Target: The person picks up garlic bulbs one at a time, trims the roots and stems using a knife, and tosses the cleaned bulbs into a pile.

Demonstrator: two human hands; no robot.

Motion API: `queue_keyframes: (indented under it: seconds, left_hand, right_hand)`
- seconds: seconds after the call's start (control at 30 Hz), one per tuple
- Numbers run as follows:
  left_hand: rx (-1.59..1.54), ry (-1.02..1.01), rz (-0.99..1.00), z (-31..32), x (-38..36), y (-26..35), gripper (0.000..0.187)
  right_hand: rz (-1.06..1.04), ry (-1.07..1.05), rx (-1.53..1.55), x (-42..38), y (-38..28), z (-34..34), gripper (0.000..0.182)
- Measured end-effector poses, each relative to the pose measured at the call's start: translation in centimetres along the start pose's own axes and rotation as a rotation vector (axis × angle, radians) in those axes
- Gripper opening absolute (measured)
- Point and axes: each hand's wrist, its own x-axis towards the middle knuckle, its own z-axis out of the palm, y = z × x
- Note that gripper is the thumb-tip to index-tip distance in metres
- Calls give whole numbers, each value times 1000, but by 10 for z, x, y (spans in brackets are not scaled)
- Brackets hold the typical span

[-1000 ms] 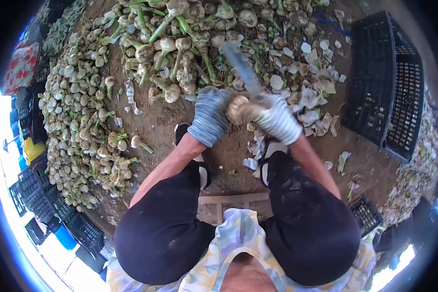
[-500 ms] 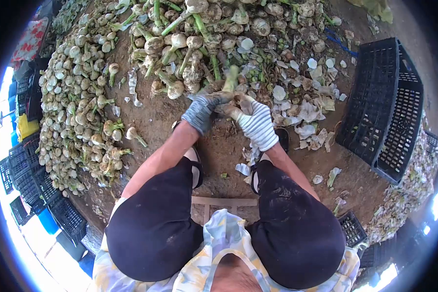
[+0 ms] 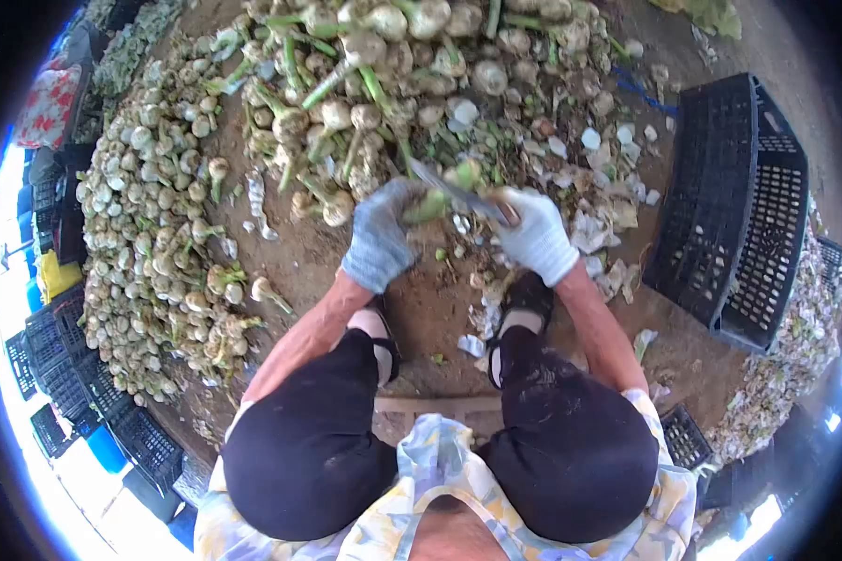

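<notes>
My left hand [image 3: 382, 234], in a grey-white knitted glove, is closed round a green stalk [image 3: 428, 206] that points up and to the right. My right hand [image 3: 533, 234], gloved in the same way, grips the brown handle of a knife [image 3: 458, 192]. The blade points up and left and crosses above the stalk. Whether it touches the stalk is unclear. Just ahead of both hands lies a heap of garlic bulbs [image 3: 365, 117] with green stems. The far end of the stalk is blurred.
A large pile of trimmed bulbs [image 3: 150, 196] spreads at the left. Black crates [image 3: 711, 187] stand at the right, with peelings [image 3: 594, 229] scattered nearer. More crates [image 3: 136, 435] sit at lower left. A blue string [image 3: 644, 92] lies at upper right.
My hands have moved apart from each other, the right one to the right. The knife blade now shows clearly between them. The view has shifted slightly.
</notes>
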Motion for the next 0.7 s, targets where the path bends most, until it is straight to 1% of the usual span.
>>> queue_keyframes:
  seconds: [0.03,0.1,0.13,0.17,0.2,0.23,0.3,0.37,0.4,0.43,0.47,0.5,0.53,0.57,0.6,0.63,0.67,0.7]
  left_hand:
    - [18,16,21,-11,3,7,45]
    - [107,335,219,-33,2,24,38]
    - [123,343,242,-45,2,26,38]
    - [50,440,109,-63,-1,26,37]
    - [-32,531,-24,-83,-6,25,37]
    - [-118,620,-154,-105,-10,22,37]
    - [895,537,6,-176,-32,-13,40]
    - [1257,381,-492,-209,-38,21,41]
    - [1262,399,-484,-218,-41,21,41]
    - [1282,350,-471,-226,-45,19,40]
    - [1304,295,-464,-231,-48,20,40]
    - [1059,201,-520,-210,-33,40,39]
    - [810,107,-567,-188,-16,60,38]
    - [8,119,-715,-178,-17,26,34]
    - [102,-142,-688,-156,0,38,37]
    - [-181,-207,-726,-138,9,37,41]
    - [-527,-255,-744,-123,17,23,47]
    - [-880,-299,-750,-105,23,2,54]
  right_hand:
    - [-56,52,28,-3,14,1,22]
    - [268,-132,-174,-19,56,2,22]
    - [319,-115,-169,-22,72,-4,22]
    - [379,-104,-162,-23,81,-9,23]
    - [384,72,4,-18,76,-15,25]
    - [324,154,-19,4,35,-42,20]
    - [20,432,169,46,4,-58,21]
    - [-197,433,177,96,-30,-74,26]
    - [-222,357,136,116,-54,-84,21]
    - [-245,277,95,137,-78,-88,17]
    - [-262,270,81,159,-97,-83,19]
    - [-274,260,67,181,-114,-77,21]
    - [-218,221,23,203,-127,-69,21]
    - [-159,184,-23,224,-133,-61,22]
    - [-182,176,-60,243,-131,-52,26]
    - [-204,169,-97,260,-120,-38,30]
    - [-251,163,175,275,-100,-20,21]
    - [-248,165,170,261,-103,-29,21]
